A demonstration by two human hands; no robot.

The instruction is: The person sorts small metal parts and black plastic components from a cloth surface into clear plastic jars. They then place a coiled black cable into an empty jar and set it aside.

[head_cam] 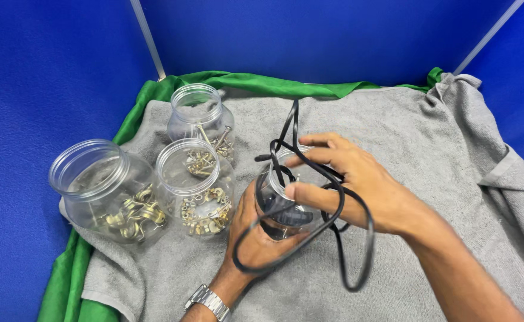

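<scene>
Bare forearms, no sleeves; silver metal link wristwatch (209,302) on left wrist.

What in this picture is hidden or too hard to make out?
- Lower part of the jar being held: covered by the left hand and right hand.
- How much black cable already sits inside that jar: blocked by fingers and glare.
- The exact kind of small brass pieces in the three other jars: too small.
- Right forearm: cut off by the bottom edge.
- What lies under the grey towel: covered.
</scene>
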